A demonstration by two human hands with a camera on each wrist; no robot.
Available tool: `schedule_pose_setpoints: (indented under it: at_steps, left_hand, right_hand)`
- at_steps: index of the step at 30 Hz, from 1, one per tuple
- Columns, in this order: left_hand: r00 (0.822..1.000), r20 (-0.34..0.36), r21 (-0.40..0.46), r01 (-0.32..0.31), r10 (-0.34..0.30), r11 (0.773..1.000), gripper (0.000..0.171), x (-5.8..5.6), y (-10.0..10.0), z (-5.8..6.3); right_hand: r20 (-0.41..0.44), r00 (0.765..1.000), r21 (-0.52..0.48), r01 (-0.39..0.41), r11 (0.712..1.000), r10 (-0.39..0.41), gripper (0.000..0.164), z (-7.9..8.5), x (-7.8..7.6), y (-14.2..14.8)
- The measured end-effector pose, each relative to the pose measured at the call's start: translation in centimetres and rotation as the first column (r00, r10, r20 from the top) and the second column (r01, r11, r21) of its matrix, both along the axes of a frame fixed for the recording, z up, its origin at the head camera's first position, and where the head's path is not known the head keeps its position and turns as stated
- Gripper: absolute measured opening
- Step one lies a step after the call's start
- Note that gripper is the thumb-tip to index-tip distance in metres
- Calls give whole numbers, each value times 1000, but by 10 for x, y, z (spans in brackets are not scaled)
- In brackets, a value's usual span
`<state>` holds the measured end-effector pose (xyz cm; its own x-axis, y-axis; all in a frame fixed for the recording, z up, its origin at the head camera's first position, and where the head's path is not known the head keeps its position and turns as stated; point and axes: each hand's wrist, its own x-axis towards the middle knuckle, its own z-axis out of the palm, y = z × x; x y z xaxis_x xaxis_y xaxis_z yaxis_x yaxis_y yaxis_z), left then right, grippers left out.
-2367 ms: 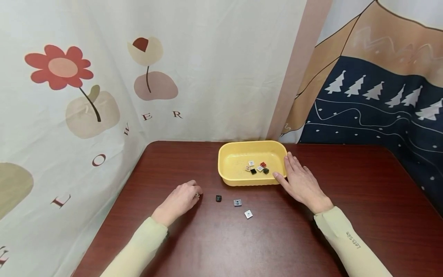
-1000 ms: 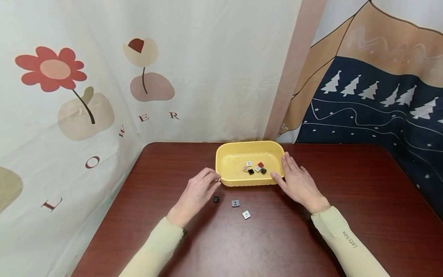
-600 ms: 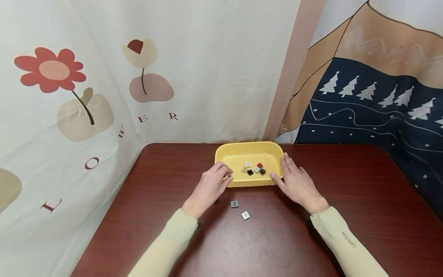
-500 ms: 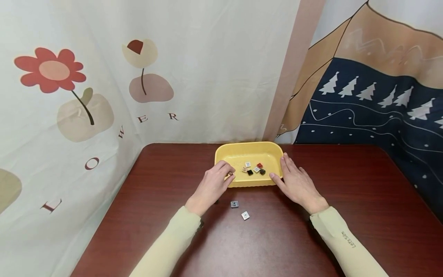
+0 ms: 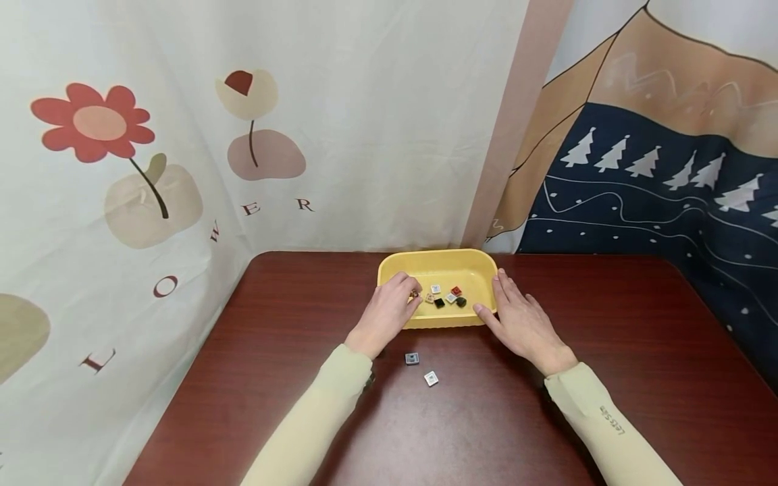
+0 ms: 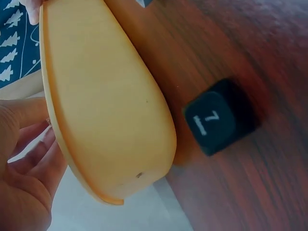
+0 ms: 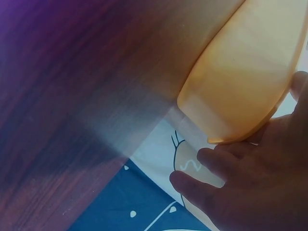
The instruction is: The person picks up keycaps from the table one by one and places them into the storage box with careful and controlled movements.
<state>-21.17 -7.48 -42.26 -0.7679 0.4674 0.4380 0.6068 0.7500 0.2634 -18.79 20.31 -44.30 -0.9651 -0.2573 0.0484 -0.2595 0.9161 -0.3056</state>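
Note:
My left hand reaches over the left front rim of a yellow plastic bin, pinching a small keycap between thumb and fingers. Most of that keycap is hidden by the fingers. Inside the bin lie several loose keycaps: white, beige, a black one, a red one and a dark green one. Flat against the bin's right end rests my right hand, fingers straight, thumb at the front rim. In the left wrist view a black keycap marked 7 stands on the table beside the bin.
On the brown table, in front of the bin, lie a grey keycap and a white keycap. Printed curtains hang right behind the table's back edge and along its left.
My left hand has carried the pinched keycap from the table at left, rightward and up over the bin's rim. Its arm now covers the black keycap in the head view. The right hand stays put.

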Motion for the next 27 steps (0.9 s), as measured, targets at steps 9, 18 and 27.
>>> schedule_pose_setpoints:
  at_steps: [9,18,27]
  left_hand:
    - [995,91,-65,-29,35,997,8,-12,10,-1]
    - [977,190,-165,-62,93,984,3,-26,17,-2]
    - [954,282,-193,-50,104,980,7,-34,20,-1]
  right_hand:
    - [7,1000,-4,2,1000,-2,92,0,0,1]
    - [12,1000,3,3,1000,-3,96,-1,0,1]
    - [-10,1000,2,-1,1000,1,93,-1,0,0]
